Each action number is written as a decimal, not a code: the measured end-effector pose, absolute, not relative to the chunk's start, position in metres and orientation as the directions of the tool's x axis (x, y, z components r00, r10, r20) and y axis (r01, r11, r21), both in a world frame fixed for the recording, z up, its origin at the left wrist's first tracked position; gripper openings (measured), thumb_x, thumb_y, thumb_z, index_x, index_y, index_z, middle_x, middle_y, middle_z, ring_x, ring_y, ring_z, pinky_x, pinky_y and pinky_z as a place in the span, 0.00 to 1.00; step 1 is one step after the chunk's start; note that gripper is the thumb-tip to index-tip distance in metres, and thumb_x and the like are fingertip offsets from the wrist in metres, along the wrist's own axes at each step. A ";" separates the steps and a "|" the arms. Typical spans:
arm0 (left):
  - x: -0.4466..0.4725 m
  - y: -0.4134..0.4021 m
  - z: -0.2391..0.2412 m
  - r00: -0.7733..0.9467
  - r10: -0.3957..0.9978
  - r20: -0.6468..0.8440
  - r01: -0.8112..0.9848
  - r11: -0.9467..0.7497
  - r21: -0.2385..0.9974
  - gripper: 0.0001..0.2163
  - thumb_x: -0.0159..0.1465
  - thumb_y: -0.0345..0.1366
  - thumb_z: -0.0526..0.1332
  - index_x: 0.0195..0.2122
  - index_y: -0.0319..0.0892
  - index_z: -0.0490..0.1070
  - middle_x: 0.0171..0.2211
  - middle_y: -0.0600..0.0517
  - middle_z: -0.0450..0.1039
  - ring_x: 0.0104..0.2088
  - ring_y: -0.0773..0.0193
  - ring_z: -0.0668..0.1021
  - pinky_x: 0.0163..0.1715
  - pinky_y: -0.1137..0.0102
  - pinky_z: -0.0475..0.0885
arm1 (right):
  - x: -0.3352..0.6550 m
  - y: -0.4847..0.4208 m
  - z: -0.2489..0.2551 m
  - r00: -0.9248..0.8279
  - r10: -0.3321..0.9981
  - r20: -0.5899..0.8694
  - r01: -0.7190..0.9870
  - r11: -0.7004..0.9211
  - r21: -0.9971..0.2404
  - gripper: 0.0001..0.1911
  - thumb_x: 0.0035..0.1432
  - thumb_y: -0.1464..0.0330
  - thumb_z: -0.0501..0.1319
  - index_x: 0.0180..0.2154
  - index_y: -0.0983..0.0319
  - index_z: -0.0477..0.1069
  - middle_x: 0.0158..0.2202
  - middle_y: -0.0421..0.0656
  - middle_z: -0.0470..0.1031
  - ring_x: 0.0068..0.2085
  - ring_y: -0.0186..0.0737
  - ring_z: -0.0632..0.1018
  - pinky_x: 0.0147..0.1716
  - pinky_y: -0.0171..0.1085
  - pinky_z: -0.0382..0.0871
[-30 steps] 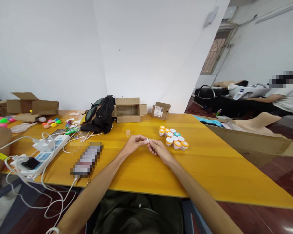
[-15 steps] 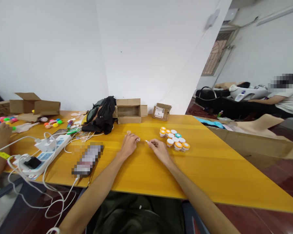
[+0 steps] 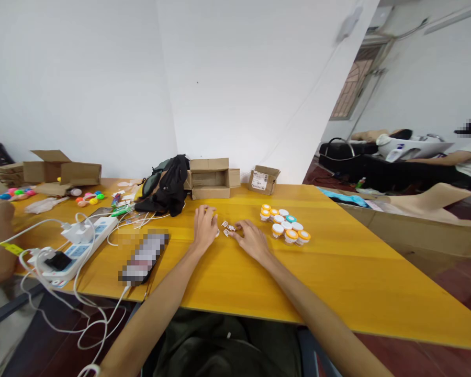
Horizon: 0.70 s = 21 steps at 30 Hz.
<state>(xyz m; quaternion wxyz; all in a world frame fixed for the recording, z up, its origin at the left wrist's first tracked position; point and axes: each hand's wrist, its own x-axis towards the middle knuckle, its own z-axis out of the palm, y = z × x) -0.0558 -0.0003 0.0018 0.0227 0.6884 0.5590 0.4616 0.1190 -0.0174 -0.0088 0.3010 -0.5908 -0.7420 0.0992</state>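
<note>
My open, empty left hand (image 3: 204,226) and right hand (image 3: 251,240) flank small white dotted cubes (image 3: 228,229); a careless sweep may scatter them.

The yellow wooden surface (image 3: 337,272) carries small white pieces (image 3: 228,229) near its middle, with lidded jars (image 3: 284,226) clustered just beside them. Cardboard boxes (image 3: 211,178) stand along the wall, and a black bag (image 3: 167,183), a power strip (image 3: 82,241) and coloured balls (image 3: 89,198) lie leftward.

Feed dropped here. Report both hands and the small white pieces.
Left hand flat on table, open. Right hand open, fingertips by small white pieces, loose between hands. Capped jars just right, not touching.
</note>
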 end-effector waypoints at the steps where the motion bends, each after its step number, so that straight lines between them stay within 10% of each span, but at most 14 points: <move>1: -0.058 0.002 0.000 -0.101 0.795 0.598 0.744 -0.339 0.576 0.12 0.62 0.29 0.60 0.45 0.46 0.75 0.47 0.44 0.71 0.49 0.50 0.73 0.53 0.56 0.68 | 0.119 -0.017 -0.010 -0.145 0.930 0.337 0.819 0.304 -0.487 0.10 0.59 0.62 0.64 0.43 0.56 0.76 0.46 0.46 0.79 0.45 0.47 0.79 0.37 0.39 0.68; 21: -0.077 0.025 -0.013 -0.099 0.927 0.361 0.464 -0.278 0.841 0.18 0.56 0.23 0.60 0.46 0.44 0.76 0.38 0.49 0.81 0.38 0.59 0.81 0.48 0.61 0.75 | 0.095 -0.007 -0.005 -0.329 0.808 0.489 0.742 0.541 -0.396 0.12 0.64 0.62 0.60 0.47 0.57 0.76 0.47 0.48 0.75 0.50 0.48 0.74 0.50 0.43 0.67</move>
